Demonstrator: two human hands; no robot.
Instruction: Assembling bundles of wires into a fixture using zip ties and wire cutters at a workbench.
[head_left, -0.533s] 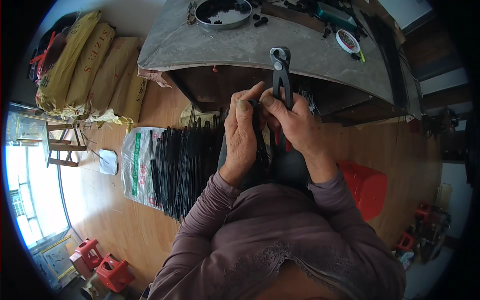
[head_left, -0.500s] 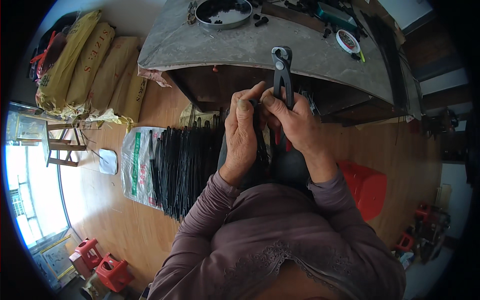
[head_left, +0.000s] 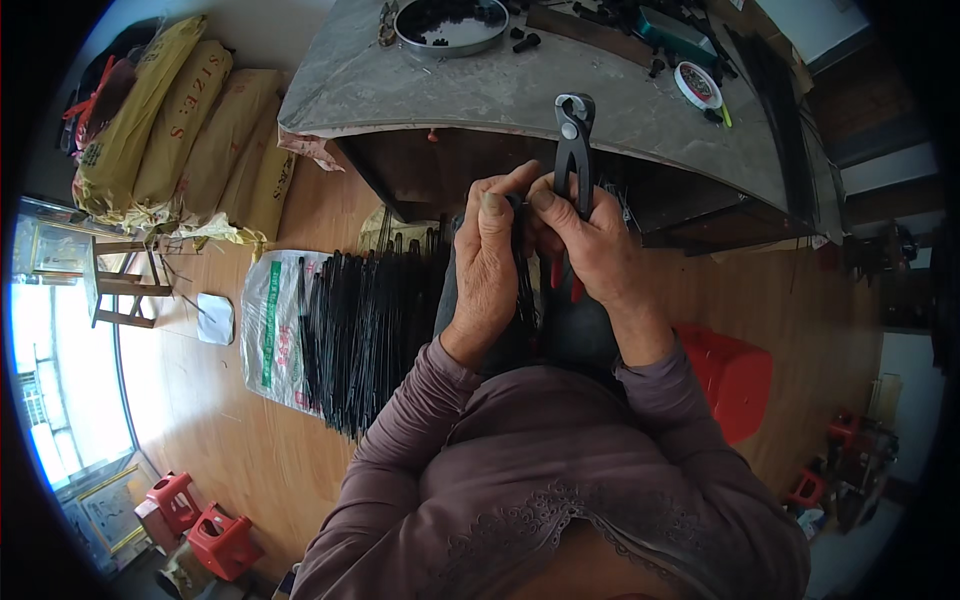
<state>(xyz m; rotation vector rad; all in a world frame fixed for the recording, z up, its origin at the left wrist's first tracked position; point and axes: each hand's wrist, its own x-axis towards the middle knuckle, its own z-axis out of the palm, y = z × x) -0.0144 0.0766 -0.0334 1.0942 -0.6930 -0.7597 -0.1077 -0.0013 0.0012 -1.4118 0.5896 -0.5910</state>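
My right hand point(head_left: 592, 248) is closed around black end-cutting pincers point(head_left: 573, 140). Their jaws point up toward the table, and red handle ends stick out below the palm. My left hand point(head_left: 487, 262) is closed beside it, thumb up, on a thin black rod point(head_left: 518, 203) that is mostly hidden between the two hands. The right thumb presses close to the rod's top, by the left fingers. Both hands are over my lap, just in front of the table edge. To the left, a thick bundle of black rods point(head_left: 365, 330) lies on a white woven sack point(head_left: 268, 345).
On the grey table point(head_left: 430, 100) stand a round metal tray point(head_left: 452, 48) with black parts, a green box point(head_left: 672, 36) and a small round tin point(head_left: 698, 85). Yellow sacks point(head_left: 180, 130) lean at the back left. A red plastic stool point(head_left: 735, 385) stands at my right.
The pincers and both hands have shifted slightly to the right. The grips look the same.
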